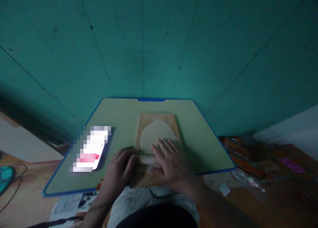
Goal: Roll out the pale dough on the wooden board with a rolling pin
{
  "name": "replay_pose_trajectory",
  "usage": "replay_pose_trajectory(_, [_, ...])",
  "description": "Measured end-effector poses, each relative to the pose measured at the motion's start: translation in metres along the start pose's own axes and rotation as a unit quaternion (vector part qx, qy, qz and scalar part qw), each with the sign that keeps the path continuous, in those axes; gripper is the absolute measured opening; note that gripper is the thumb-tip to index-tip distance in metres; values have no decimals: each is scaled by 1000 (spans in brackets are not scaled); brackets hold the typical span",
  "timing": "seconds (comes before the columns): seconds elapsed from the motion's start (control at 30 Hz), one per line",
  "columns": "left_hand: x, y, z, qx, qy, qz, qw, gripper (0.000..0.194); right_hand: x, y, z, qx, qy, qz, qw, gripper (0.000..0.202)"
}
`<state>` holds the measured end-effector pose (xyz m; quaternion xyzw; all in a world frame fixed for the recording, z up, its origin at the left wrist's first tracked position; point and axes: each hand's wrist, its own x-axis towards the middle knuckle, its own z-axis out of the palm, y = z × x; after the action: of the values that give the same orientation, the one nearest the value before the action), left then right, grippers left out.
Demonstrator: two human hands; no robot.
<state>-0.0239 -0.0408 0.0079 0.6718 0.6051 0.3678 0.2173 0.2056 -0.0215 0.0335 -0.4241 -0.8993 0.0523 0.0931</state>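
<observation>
The rolling pin (146, 159) lies crosswise at the near part of the wooden board (142, 180), its long axis running left to right, square to the person's line of sight. Both hands rest on top of it. The left hand (119, 171) presses on its left end with the fingers curled loosely over it; the right hand (167, 161) lies flat and spread over its right end, fingertips reaching past the pin onto the dough. Neither grip closes around the pin: the palms bear down from above and only the short middle stretch shows between them. The light is dim and the pin pale, so where exactly its ends lie under the hands cannot be made out with certainty.

Just beyond the pin, touching it or nearly so, the flat round of dough (155, 135) spreads over the far half of the board. So the dough lies straight ahead of both hands, away from the body, and the pin's axis stands across that direction. The hands sit about evenly to either side of the board's centre line, neither clearly nearer the dough.

The board sits on a pale green worktop (203, 138) with a blue edge. To the left of the board, well apart from it, lies a phone (90, 148) with a lit screen. Behind everything rises a teal wall (159, 39).
</observation>
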Motion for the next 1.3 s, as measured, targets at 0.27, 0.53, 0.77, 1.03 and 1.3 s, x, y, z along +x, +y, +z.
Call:
replay_pose_trajectory(0.27, [0,-5,3,22,21,2,1000,44,46,33,-5,-2,20,48,999,68])
replay_pose_trajectory(0.53, [-2,-5,3,22,41,13,999,43,67,46,-6,0,38,69,997,50])
replay_pose_trajectory(0.77, [-2,3,-4,6,-9,14,1000,46,-27,3,0,-25,46,25,998,60])
replay_pose_trajectory(1.03, [2,-1,-2,-12,22,1,1000,47,48,37,-12,-30,23,64,997,54])
replay_pose_trajectory(1.3, [-3,0,-6,-79,40,5,996,34,-37,-7,-3,-5,29,38,999,69])
